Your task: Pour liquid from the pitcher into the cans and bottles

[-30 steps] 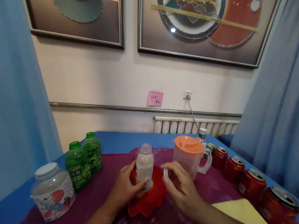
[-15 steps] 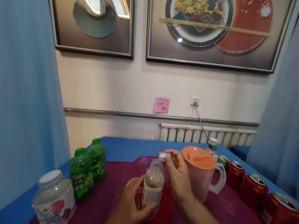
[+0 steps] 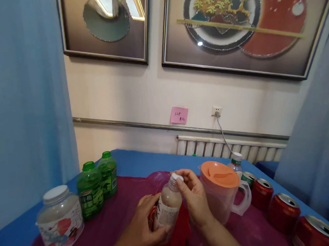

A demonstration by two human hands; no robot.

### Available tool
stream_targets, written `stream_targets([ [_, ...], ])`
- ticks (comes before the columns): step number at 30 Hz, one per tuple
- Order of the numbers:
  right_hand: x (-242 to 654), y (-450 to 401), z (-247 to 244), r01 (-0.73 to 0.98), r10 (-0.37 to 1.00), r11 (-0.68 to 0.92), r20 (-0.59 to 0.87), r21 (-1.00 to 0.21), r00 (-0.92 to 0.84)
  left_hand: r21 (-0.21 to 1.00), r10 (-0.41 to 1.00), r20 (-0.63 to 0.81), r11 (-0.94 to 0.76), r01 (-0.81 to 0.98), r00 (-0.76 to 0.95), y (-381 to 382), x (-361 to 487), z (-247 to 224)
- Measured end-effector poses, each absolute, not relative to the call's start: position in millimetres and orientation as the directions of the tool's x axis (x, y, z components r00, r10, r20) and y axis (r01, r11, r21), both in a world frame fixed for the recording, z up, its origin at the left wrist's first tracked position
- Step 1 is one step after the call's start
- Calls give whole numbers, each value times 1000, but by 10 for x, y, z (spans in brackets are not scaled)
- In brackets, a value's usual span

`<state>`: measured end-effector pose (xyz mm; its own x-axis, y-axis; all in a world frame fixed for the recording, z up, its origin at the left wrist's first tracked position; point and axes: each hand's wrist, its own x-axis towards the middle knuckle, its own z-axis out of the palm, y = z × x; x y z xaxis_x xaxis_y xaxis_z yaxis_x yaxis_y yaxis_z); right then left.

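My left hand (image 3: 144,222) is wrapped round the lower body of a small clear bottle (image 3: 168,208) with a white printed label, tilted slightly to the right. A white cap (image 3: 175,178) sits on the bottle's mouth, gripped at its edge by the thumb and fingers of my right hand (image 3: 194,197). Whether the cap is threaded on, I cannot tell. Behind the bottle, partly hidden by my left hand, is a red item with gold markings (image 3: 151,214). Just right of my right hand stands a clear pitcher (image 3: 221,201) with an orange lid (image 3: 218,174).
At left stand a wide jar (image 3: 60,220) with a white lid and two uncapped green bottles (image 3: 90,190) (image 3: 108,172). Several opened red cans (image 3: 284,212) line the right side, with a white-capped bottle (image 3: 235,162) behind. Purple plastic sheeting (image 3: 125,203) covers the blue table (image 3: 139,160).
My right hand has moved the cap from beside the bottle's open mouth onto it. My left hand keeps its hold on the bottle, which now leans a little more.
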<state>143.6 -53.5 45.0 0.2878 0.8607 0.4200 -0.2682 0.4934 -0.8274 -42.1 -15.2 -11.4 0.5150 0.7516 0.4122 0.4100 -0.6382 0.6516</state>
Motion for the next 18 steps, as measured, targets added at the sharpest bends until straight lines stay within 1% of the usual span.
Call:
stream_targets([
  [6,1476,-565,449,-159,840,517,463,-841,284,606,723,451,-679,415,523,-144,-434,-134],
  [8,1478,-552,432,-158,840,513,456,-844,292,594,717,463,-687,418,521,-150,-437,-128],
  [13,1434,-505,372,-246,859,487,407,-838,312,596,721,457,-683,423,520,-176,-424,-89],
  [18,1391,-497,345,-344,861,487,376,-802,343,608,718,444,-680,409,536,-198,-413,-52],
])
